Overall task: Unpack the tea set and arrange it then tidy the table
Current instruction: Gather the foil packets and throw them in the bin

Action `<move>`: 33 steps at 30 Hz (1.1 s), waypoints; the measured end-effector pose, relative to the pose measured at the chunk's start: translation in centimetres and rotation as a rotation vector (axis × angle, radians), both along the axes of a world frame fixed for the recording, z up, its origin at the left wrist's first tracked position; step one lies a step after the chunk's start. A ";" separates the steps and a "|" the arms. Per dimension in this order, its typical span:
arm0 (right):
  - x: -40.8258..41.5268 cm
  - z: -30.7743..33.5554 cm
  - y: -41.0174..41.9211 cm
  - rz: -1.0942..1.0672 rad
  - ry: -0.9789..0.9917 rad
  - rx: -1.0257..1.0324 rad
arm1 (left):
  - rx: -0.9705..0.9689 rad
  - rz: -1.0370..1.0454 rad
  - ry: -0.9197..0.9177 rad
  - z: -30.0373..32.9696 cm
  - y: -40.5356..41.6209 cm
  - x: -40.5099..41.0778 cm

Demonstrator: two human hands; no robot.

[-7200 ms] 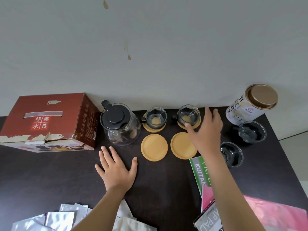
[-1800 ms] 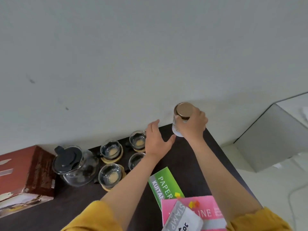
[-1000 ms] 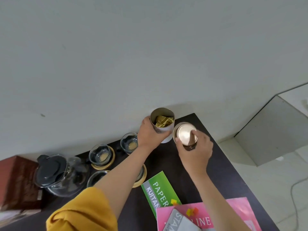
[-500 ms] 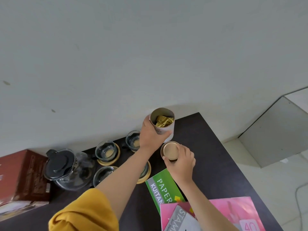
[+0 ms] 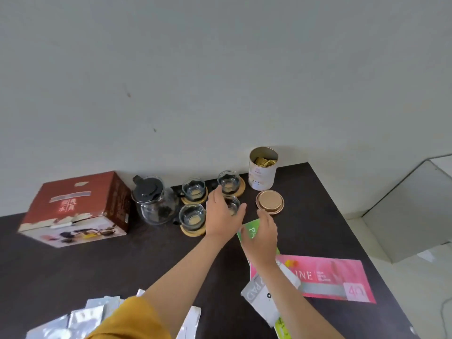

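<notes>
Dark table (image 5: 73, 265) against a pale wall.

Red box (image 5: 75, 209) well left of the teapot, on its side.

Pink pack (image 5: 325, 277) far right of the teapot and nearer the camera, flat; green pack (image 5: 249, 232) partly under the right hand.

Glass teapot (image 5: 155, 200) upright near the wall, black lid on.

White tin (image 5: 262, 171) well right of the teapot at the wall, open, gold packets inside.

Left hand (image 5: 221, 220) right of the teapot, fingers straight and slightly spread, over the near-right cup (image 5: 233, 204); contact cannot be told.

Right hand (image 5: 263, 237) further right, fingers relaxed, holding nothing.

Tin lid (image 5: 270, 202) right of the teapot, just in front of the tin, inverted.

Three more cups on coasters just right of the teapot: far-left (image 5: 194, 188), far-right (image 5: 228, 181), near-left (image 5: 192, 216).

Silver wrappers (image 5: 80, 319) near the camera, well in front of the teapot.
</notes>
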State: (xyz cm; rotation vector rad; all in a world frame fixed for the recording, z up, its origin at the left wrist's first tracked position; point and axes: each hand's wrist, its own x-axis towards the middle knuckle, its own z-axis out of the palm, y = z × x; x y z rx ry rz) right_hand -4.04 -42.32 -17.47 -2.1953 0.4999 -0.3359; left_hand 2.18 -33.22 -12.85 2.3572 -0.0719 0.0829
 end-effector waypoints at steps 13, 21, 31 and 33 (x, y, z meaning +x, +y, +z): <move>-14.0 -0.1 16.9 0.276 0.128 -0.098 | 0.154 0.346 0.113 -3.1 24.1 -19.7; -23.3 -3.1 24.7 0.568 0.408 -0.250 | 0.288 0.403 0.371 -6.3 36.4 -29.8; -26.2 -5.0 27.1 0.528 0.528 -0.394 | 0.370 0.300 0.533 -7.9 43.2 -31.1; -25.2 -4.8 26.9 0.511 0.503 -0.414 | 0.371 0.311 0.535 -7.9 43.8 -30.1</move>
